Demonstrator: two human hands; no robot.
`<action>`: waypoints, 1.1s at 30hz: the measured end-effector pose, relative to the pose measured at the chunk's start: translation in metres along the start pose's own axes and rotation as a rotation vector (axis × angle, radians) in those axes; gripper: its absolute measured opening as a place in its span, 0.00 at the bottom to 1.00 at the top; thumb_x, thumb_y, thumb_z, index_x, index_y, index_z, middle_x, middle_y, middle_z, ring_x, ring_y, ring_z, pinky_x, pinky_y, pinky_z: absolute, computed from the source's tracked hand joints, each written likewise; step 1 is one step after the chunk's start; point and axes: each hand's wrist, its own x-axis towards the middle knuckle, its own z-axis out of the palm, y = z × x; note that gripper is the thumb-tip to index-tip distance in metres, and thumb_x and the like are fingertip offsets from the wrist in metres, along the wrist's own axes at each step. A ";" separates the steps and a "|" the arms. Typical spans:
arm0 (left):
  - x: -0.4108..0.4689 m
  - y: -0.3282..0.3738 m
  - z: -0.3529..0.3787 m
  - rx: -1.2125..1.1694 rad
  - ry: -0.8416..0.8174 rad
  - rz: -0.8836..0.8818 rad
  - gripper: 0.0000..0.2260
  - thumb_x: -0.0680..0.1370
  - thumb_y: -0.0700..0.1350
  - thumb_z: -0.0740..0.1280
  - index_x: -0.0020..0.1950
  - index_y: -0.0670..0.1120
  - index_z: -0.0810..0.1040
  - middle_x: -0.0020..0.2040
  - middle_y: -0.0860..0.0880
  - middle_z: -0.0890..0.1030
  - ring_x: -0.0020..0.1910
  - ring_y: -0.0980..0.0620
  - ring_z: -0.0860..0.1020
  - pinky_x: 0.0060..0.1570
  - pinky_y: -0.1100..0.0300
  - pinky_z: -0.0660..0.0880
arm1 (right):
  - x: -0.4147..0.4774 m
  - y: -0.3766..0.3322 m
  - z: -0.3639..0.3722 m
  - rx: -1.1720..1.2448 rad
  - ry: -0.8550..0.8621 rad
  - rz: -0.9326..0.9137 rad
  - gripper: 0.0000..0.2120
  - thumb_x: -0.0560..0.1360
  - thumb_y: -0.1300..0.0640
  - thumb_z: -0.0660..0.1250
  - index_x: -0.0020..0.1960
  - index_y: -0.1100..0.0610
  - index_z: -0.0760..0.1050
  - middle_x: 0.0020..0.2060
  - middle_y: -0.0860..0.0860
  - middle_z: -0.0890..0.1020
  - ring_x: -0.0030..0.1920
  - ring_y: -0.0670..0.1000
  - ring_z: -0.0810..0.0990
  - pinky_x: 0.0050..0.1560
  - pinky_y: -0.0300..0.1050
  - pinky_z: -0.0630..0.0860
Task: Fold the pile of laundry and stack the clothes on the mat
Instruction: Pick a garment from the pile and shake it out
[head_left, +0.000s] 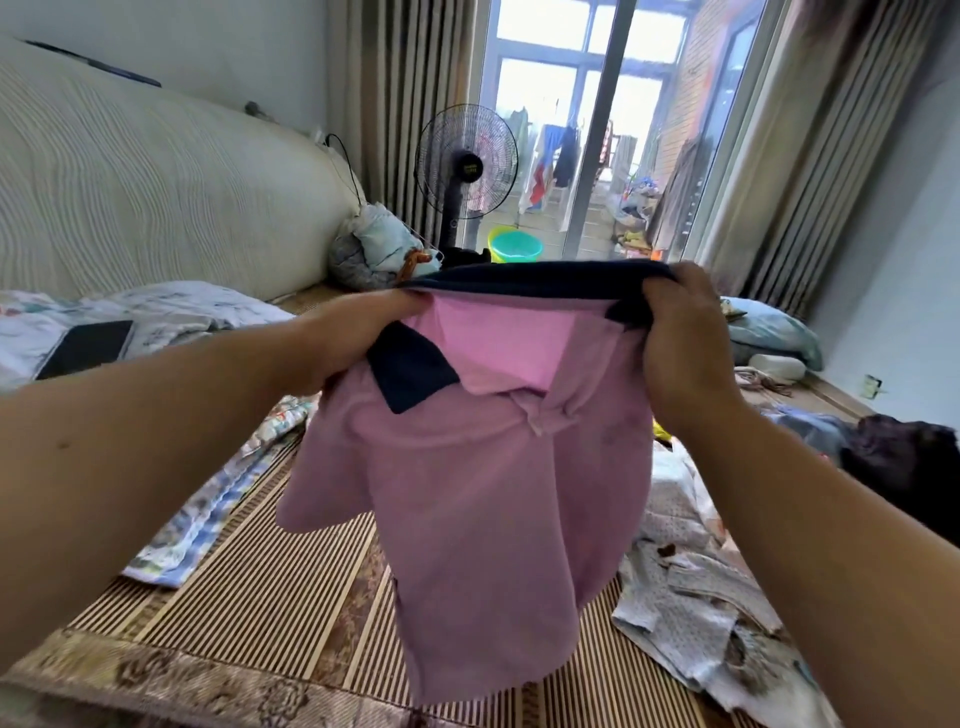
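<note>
While both hands are raised at centre frame, a pink polo shirt (488, 499) with a navy collar hangs between them above the striped woven mat (270, 587). The left hand (358, 338), at ten o'clock from the shirt's middle, has its fingers curled into the fabric at the collar's left end. The right hand (680, 343), at two o'clock, grips the collar's right end, its fingers wrapped over the navy band. The collar is stretched taut between the two grips, and the shirt body drops freely toward six o'clock; whether its hem touches the mat cannot be told. Unfolded pale patterned garments (696, 613) lie on the mat at four o'clock. A blue checked cloth (208, 519) lies at eight o'clock on the mat's left edge. A dark garment (904, 457) sits at three o'clock near the right forearm. A standing fan (466, 156) is at twelve o'clock, with a green basin (517, 245) just beside its base. A dark tablet (85, 347) rests on bedding at nine o'clock.
</note>
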 end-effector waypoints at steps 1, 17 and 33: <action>-0.002 0.007 -0.001 0.005 -0.016 0.001 0.09 0.76 0.53 0.67 0.44 0.48 0.82 0.37 0.46 0.85 0.35 0.50 0.83 0.41 0.56 0.78 | 0.003 -0.006 -0.001 -0.057 0.015 -0.053 0.06 0.75 0.55 0.59 0.41 0.51 0.73 0.35 0.43 0.77 0.33 0.34 0.73 0.35 0.33 0.68; 0.086 -0.075 0.015 0.891 -0.085 -0.084 0.06 0.68 0.48 0.67 0.39 0.46 0.77 0.39 0.48 0.78 0.37 0.50 0.76 0.32 0.60 0.65 | 0.000 0.146 0.039 -0.534 -0.265 0.454 0.10 0.75 0.57 0.62 0.52 0.60 0.78 0.49 0.59 0.80 0.48 0.58 0.77 0.46 0.45 0.70; 0.161 -0.248 0.037 0.012 -0.082 -0.409 0.04 0.78 0.36 0.65 0.49 0.44 0.77 0.39 0.44 0.76 0.33 0.52 0.74 0.31 0.62 0.71 | -0.025 0.288 0.082 -0.229 -0.491 1.014 0.08 0.75 0.54 0.70 0.44 0.59 0.76 0.35 0.56 0.77 0.31 0.53 0.79 0.28 0.44 0.77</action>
